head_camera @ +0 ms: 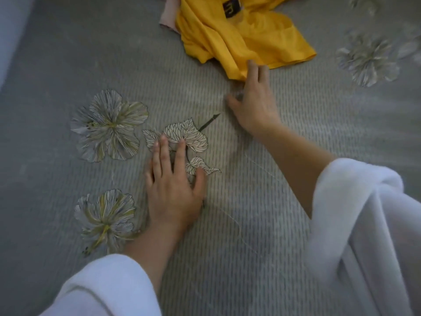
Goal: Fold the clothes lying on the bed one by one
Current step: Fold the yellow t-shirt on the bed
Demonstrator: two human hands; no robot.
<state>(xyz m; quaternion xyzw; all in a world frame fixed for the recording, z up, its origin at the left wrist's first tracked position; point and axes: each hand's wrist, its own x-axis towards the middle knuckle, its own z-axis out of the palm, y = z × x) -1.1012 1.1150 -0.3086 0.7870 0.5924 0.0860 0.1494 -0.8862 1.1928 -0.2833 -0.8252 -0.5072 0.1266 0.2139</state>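
We looked down on a bed (227, 224) covered in a grey striped sheet printed with pale flowers and leaves. A crumpled yellow shirt (239, 37) lay at the far side, a little right of centre, with a black label (232, 9) showing near its far edge. A pink cloth (167, 21) peeked out from under the shirt's left side.

The left hand (173, 185) rested palm down on the sheet in the near middle. Its fingers were spread and straight, their tips on a printed leaf (186, 135), and it held nothing.

The right hand (252, 103) reached farther out. It was slightly blurred. Its fingers (251, 67) were stretched out, and their tips touched the shirt's near edge. Its thumb was splayed to the left over the sheet, apart from the cloth.

Both forearms were bare, with loose white sleeves (355, 213) pushed up towards the elbows at the near edge of the view.

Printed flowers lay left of the left hand, and more at the far right.
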